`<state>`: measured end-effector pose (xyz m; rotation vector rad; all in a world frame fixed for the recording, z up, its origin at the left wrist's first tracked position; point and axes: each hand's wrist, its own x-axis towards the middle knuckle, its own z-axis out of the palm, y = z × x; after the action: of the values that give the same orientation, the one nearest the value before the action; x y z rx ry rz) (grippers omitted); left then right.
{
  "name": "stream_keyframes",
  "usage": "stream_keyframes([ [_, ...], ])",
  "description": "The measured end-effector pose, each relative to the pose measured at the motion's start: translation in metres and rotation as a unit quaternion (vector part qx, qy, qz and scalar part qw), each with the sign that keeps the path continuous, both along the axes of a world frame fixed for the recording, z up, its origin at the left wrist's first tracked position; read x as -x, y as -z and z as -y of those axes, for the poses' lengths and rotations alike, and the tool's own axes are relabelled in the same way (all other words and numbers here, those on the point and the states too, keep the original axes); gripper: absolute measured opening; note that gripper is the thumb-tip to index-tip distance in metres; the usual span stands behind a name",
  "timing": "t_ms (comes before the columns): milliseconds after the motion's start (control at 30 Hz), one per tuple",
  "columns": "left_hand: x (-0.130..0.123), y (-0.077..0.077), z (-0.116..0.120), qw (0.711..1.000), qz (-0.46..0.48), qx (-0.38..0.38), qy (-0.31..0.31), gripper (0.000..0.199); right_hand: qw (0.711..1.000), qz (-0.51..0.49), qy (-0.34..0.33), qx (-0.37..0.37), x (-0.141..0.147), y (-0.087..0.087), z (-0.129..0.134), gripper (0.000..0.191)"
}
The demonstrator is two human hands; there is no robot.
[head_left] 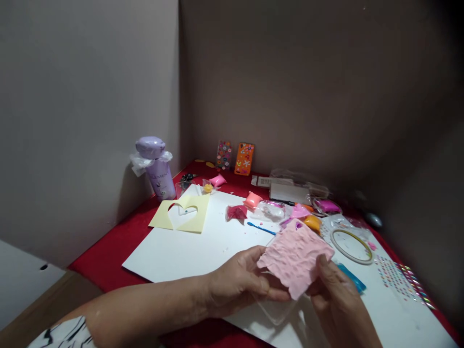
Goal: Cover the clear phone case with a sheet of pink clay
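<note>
Fingers of the left hand and right hand clamp the rumpled pink sheet toward five o'clock, over a white board on a red tabletop; grey walls meet at eleven.

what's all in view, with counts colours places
clay: 1, pale pink, in hands
case: 1, clear, under clay
board: 1, white, on cloth
cloth: 1, red, beneath board
paper: 1, yellow, board's left
bottle: 1, purple, back left
phone cases: 2, orange and multicoloured, back
packets: several, mixed, board's far side
tool: 1, blue, mid-board
box: 1, white, back right
ring: 1, whitish, right
gems: many, mixed, far right
left hand: 1, bare, on clay
right hand: 1, bare, on clay
</note>
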<state>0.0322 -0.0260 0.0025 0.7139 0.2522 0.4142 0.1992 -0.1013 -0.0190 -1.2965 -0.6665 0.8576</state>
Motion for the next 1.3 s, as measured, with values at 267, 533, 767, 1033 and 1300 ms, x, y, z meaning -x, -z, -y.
stream_keyframes([
  [267,0.007,-0.009,-0.005,0.994,-0.050,-0.053,-0.085,0.042,0.995,-0.096,-0.005,0.034,0.004,0.001,0.004,0.038],
  [533,0.008,-0.004,-0.012,0.983,-0.091,-0.070,-0.143,0.036,0.994,-0.096,-0.027,0.054,0.021,-0.003,0.007,0.037],
  [767,0.006,-0.005,-0.012,0.977,-0.127,-0.079,-0.152,0.040,0.994,-0.065,-0.039,0.075,0.020,-0.001,0.007,0.045],
  [1033,0.006,-0.008,-0.013,0.966,-0.149,-0.145,-0.153,0.038,0.994,0.060,-0.034,0.088,0.013,0.006,0.007,0.048],
  [1300,0.005,-0.003,-0.012,0.968,-0.156,-0.143,-0.137,0.037,0.994,0.072,-0.021,0.084,0.010,0.010,0.007,0.044],
])
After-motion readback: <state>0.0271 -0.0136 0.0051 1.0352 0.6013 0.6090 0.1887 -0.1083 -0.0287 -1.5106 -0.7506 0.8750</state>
